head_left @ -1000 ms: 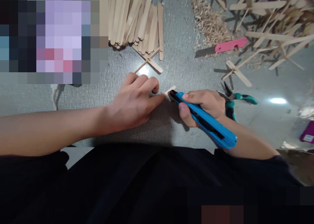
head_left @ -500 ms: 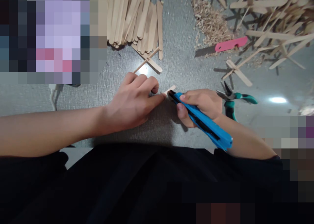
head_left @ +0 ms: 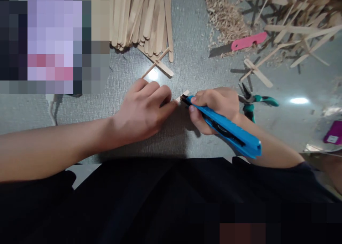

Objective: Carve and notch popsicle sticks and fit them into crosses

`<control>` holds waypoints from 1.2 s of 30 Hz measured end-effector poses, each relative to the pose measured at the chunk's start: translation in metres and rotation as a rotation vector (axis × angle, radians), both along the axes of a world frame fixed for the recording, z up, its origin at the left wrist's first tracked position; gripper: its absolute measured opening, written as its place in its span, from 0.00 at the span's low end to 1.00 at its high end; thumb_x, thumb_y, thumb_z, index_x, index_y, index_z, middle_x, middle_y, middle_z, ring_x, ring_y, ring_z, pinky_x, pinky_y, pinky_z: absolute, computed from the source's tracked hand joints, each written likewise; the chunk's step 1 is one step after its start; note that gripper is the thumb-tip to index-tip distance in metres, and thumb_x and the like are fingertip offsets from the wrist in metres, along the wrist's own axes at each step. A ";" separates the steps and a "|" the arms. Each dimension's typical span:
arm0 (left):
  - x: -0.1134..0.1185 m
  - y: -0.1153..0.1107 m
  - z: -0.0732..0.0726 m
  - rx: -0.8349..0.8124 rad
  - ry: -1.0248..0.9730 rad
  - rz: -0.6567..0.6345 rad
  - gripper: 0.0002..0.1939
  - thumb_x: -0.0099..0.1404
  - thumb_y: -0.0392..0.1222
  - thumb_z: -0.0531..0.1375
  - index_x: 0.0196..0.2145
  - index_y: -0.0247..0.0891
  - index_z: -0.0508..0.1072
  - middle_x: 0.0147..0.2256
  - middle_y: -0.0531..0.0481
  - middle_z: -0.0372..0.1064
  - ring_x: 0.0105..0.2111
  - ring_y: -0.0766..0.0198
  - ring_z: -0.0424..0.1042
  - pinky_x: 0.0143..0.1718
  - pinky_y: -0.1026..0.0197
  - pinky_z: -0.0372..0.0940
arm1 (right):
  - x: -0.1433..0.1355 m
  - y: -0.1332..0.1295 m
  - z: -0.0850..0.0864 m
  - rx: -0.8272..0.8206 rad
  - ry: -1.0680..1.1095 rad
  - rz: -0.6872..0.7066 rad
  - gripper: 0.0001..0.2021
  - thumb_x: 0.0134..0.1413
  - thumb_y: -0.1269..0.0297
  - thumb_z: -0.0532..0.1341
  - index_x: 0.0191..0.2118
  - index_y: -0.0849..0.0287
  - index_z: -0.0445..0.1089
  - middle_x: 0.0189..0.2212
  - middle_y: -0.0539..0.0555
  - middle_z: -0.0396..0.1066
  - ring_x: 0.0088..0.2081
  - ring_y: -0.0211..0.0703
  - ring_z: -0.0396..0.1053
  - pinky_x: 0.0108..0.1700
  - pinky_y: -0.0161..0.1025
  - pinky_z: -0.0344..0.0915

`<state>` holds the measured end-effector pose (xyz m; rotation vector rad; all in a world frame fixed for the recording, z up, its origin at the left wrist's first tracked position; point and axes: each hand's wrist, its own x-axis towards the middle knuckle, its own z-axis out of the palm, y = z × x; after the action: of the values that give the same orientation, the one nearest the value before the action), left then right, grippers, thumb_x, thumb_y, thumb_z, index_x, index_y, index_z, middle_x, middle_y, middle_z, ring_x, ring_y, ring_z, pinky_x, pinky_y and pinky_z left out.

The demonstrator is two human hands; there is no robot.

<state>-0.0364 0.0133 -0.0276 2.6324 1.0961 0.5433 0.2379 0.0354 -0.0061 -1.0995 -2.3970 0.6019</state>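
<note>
Stick (head_left: 186,93) and stick pile (head_left: 150,17) are showing smooth, matt wood; blue cutter (head_left: 229,125) is looking like hard, slightly glossy plastic; wood shavings (head_left: 227,19) are looking rough; tabletop (head_left: 191,34) is glinting, finely textured; dark clothing (head_left: 146,197) is looking like matt cloth

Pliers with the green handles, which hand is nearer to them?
Right. The right hand, around the cutter, is just left of the pliers. The left hand, holding a stick, is farther left.

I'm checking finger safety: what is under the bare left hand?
A narrow pale wooden stick pokes out beyond the left hand, and the grey textured table shows around it. The stick's other end and anything beneath the palm are covered.
</note>
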 end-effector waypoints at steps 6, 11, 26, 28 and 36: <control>-0.003 0.002 0.003 0.067 0.065 -0.076 0.11 0.75 0.33 0.59 0.46 0.40 0.81 0.40 0.42 0.78 0.39 0.51 0.75 0.41 0.46 0.65 | -0.001 0.002 -0.021 0.235 0.217 0.144 0.06 0.72 0.65 0.63 0.47 0.45 0.67 0.22 0.41 0.67 0.17 0.42 0.62 0.22 0.41 0.61; -0.004 0.002 0.006 0.055 0.108 -0.091 0.11 0.73 0.32 0.60 0.47 0.39 0.82 0.42 0.42 0.78 0.40 0.51 0.75 0.41 0.47 0.64 | 0.000 0.000 -0.021 0.305 0.238 0.111 0.06 0.71 0.64 0.66 0.48 0.47 0.70 0.23 0.41 0.73 0.19 0.42 0.70 0.23 0.40 0.67; -0.001 0.002 0.001 0.158 0.006 -0.060 0.13 0.79 0.34 0.58 0.45 0.38 0.83 0.39 0.45 0.78 0.36 0.53 0.72 0.39 0.47 0.61 | 0.005 -0.002 -0.020 0.334 0.378 0.058 0.05 0.68 0.66 0.67 0.47 0.51 0.75 0.25 0.43 0.77 0.19 0.38 0.75 0.26 0.35 0.76; -0.002 0.003 0.000 0.130 0.006 -0.066 0.13 0.80 0.34 0.57 0.45 0.38 0.83 0.39 0.45 0.77 0.36 0.54 0.71 0.39 0.48 0.61 | 0.004 -0.002 -0.018 0.324 0.342 0.112 0.07 0.66 0.67 0.68 0.47 0.50 0.74 0.24 0.43 0.76 0.19 0.38 0.74 0.25 0.35 0.75; -0.005 0.000 0.004 0.049 0.046 -0.085 0.09 0.73 0.35 0.64 0.48 0.36 0.83 0.43 0.42 0.79 0.40 0.54 0.74 0.42 0.48 0.62 | 0.005 -0.003 -0.011 0.271 0.253 0.044 0.07 0.69 0.64 0.69 0.49 0.46 0.75 0.25 0.44 0.78 0.23 0.44 0.78 0.27 0.42 0.77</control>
<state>-0.0409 0.0138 -0.0232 2.7316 0.9905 0.5008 0.2430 0.0321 -0.0174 -0.8066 -2.2080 0.3885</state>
